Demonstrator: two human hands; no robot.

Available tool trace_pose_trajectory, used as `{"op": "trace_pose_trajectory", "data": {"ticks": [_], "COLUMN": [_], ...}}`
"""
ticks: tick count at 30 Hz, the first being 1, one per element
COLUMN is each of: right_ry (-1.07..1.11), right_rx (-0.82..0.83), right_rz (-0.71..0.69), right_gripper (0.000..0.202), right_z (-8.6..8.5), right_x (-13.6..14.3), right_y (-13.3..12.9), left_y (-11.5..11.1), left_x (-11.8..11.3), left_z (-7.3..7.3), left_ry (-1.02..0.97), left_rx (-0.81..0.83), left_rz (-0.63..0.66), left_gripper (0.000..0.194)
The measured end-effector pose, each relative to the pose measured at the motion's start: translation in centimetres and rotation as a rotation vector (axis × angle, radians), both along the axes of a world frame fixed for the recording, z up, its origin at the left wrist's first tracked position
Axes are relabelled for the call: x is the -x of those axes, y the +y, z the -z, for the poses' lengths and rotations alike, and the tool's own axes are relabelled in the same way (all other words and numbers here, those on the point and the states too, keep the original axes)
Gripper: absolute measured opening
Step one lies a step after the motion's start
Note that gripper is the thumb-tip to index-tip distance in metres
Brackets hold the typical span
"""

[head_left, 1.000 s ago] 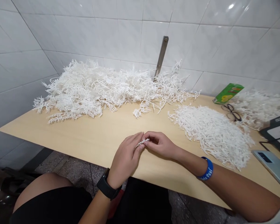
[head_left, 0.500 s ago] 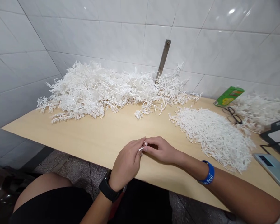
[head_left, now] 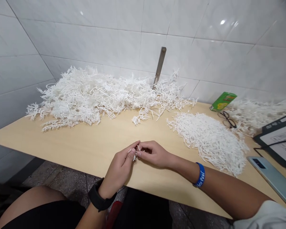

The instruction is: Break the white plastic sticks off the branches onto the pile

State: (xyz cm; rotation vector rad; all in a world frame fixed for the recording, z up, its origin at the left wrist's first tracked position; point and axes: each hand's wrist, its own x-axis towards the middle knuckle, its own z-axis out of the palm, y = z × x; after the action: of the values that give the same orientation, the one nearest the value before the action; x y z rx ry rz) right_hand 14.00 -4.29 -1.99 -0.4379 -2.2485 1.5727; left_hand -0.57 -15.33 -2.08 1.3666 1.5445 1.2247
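Observation:
Just above the table's front edge, my two hands meet around a small white branched plastic piece, mostly covered by my fingers. My left hand, with a black watch on its wrist, pinches it between thumb and fingers. From the other side, the thumb and forefinger of my right hand close on its thin prongs; a blue wristband circles that forearm. A large heap of white branched plastic pieces lies beyond my hands to the left. Right of them spreads a flatter pile of short white plastic bits.
A green box and black-framed glasses lie at the back right, near another white heap. A phone and a dark-framed device with a cable occupy the right side. A metal strip stands against the tiled wall.
My left thumb now lies on top of the white piece, and more of its prongs show between my hands. The camera view has shifted, moving the scene slightly left and down.

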Motion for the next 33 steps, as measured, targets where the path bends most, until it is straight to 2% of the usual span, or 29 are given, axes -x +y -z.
{"op": "trace_pose_trajectory", "data": {"ticks": [3, 11, 20, 26, 31, 33], "right_ry": [0.025, -0.032, -0.027, -0.031, 0.034, 0.034], "right_rx": [0.022, -0.009, -0.086, -0.052, 0.021, 0.021], "right_rz": [0.016, -0.129, -0.198, -0.102, 0.059, 0.087], "right_gripper": [0.033, 0.041, 0.045, 0.042, 0.04, 0.039], "right_z": [0.03, 0.46, -0.12, 0.11, -0.1, -0.19], "right_x": [-0.16, -0.25, -0.51, -0.4, -0.01, 0.09], "right_y": [0.05, 0.12, 0.08, -0.01, -0.15, -0.19], "left_y": [-0.03, -0.13, -0.09, 0.06, 0.25, 0.33], "left_x": [-0.04, -0.12, -0.05, 0.16, 0.5, 0.64], "left_z": [-0.24, -0.52, -0.53, -0.53, -0.48, -0.31], "left_ry": [-0.014, -0.212, -0.178, -0.21, -0.109, -0.093], "left_rx": [0.001, -0.027, -0.025, -0.041, -0.063, -0.078], "left_rz": [-0.008, -0.042, -0.094, -0.064, 0.093, 0.091], "left_gripper": [0.049, 0.052, 0.05, 0.051, 0.051, 0.05]}}
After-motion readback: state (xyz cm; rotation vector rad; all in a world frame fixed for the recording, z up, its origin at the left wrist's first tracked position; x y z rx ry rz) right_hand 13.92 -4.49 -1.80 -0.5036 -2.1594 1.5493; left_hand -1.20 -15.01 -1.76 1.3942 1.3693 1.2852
